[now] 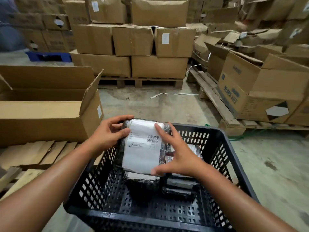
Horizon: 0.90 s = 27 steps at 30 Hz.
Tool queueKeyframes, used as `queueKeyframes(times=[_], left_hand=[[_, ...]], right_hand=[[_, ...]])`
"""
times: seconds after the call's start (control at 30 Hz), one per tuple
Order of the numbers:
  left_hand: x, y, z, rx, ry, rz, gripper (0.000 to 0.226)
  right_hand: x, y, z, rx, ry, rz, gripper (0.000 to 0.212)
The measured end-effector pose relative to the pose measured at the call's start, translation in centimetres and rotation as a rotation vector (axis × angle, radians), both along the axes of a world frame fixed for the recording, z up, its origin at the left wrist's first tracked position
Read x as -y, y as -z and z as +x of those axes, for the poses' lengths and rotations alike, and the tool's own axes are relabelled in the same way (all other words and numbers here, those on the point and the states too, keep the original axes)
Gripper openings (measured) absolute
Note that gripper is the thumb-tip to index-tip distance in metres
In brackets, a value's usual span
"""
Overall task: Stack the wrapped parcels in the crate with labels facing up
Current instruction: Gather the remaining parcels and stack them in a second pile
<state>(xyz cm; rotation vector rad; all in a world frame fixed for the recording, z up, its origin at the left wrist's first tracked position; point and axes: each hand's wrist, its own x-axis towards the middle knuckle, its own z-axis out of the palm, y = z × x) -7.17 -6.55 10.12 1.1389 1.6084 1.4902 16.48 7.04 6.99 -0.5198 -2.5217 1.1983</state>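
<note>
Head view: barcoded label (142, 144) (text unreadable) atop parcel (163, 131).

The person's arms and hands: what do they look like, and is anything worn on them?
Both forearms are bare all the way to the picture's lower edge; no sleeve shows. The left hand and the right hand have no gloves. I see no watch, bracelet or ring on either wrist or on the fingers that show. The fingernails look short and unpainted, though the right hand's fingertips are slightly blurred.
</note>
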Motion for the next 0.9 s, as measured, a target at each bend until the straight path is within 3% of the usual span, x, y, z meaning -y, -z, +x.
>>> queueKeyframes(times=[0.13, 0.3, 0.4, 0.53, 0.6, 0.73, 0.9], left_hand=[[-0.1, 0.7, 0.3, 0.079, -0.020, 0.008, 0.042], [-0.4, 1.3, 0.6, -0.040, -0.110, -0.007, 0.050], [-0.3, 1.5, 0.7, -0.205, 0.041, -0.062, 0.093], [-0.7, 3.3, 1.2, -0.670, 0.204, -0.410, 0.155], [-1.0, 4.8, 1.3, -0.752, 0.192, -0.478, 0.159], [-1.1, 7.0, 1.1, -0.726, 0.158, -0.499, 0.158], [-1.5, 9.2, 0.8, -0.709, 0.095, -0.523, 0.159]], right_hand=[[0.9, 1.5, -0.6, 0.117, -0.010, 0.089, 0.158], [-0.3, 1.8, -0.8, 0.054, 0.040, 0.035, 0.149], [-1.3, 2.1, -1.0, 0.030, 0.119, -0.082, 0.151], [-2.1, 2.9, -1.8, 0.059, 0.178, -0.174, 0.148], [-2.4, 3.4, -2.5, 0.126, 0.160, -0.176, 0.151], [-3.2, 4.1, -4.2, 0.321, 0.059, -0.033, 0.157], [-3.7, 5.1, -5.7, 0.414, -0.002, 0.106, 0.158]])
